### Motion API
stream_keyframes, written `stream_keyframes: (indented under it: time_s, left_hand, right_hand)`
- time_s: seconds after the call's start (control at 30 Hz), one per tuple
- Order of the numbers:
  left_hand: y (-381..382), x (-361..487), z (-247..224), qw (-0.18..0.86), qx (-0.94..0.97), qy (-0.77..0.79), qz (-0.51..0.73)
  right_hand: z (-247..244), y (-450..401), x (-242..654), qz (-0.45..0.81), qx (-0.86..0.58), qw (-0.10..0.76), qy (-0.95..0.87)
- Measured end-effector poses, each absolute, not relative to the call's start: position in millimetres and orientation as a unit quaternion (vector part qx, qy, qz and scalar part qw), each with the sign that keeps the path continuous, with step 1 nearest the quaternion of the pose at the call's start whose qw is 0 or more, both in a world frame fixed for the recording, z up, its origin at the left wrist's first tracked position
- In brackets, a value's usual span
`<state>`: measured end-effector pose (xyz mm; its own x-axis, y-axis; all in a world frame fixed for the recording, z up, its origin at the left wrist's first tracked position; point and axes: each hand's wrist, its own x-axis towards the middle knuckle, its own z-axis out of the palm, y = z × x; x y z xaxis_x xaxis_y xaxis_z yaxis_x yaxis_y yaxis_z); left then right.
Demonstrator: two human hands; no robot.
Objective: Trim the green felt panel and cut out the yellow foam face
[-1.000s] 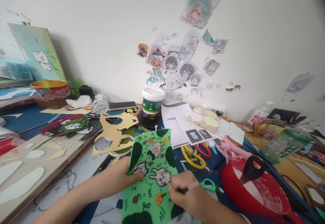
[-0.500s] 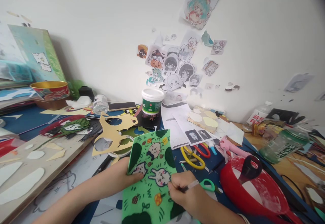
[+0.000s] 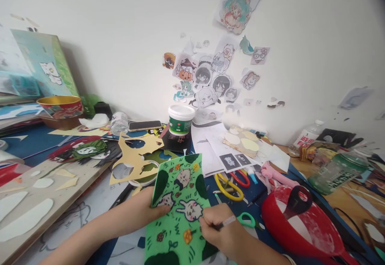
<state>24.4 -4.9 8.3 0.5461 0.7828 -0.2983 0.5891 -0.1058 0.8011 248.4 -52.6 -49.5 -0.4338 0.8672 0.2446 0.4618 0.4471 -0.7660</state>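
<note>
My left hand (image 3: pixel 155 205) grips the left edge of a green decorated board (image 3: pixel 171 229), its thumb lying on the front. White cartoon animals, orange and yellow mushrooms and dark green patches cover the board, which is tilted up toward me. Against its right side is my right hand (image 3: pixel 218 223), closed around a slim pen (image 3: pixel 225 222) with a clear end. The pen's tip, hidden by the fingers, is close to the white rabbit figure (image 3: pixel 191 210).
Yellow-handled scissors (image 3: pixel 230 189) and a red pan (image 3: pixel 306 225) lie to the right. A white-lidded tub (image 3: pixel 181 120) stands behind the board, near a phone (image 3: pixel 145 126). Cut-out yellow foam (image 3: pixel 136 152) and a grey board (image 3: pixel 72 181) with white pieces are left.
Almost nothing differs. The view has shifted very slightly, and both hands keep their places on the board and pen.
</note>
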Motion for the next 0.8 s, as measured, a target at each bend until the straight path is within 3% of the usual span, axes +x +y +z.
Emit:
stream_keyframes:
  time_s: [0.8]
  left_hand:
    - [-0.7,23.5,3.3,0.463,0.749,0.468,0.071]
  right_hand:
    - [-54.7,-52.8,250.7,0.345,-0.406,0.350,-0.770]
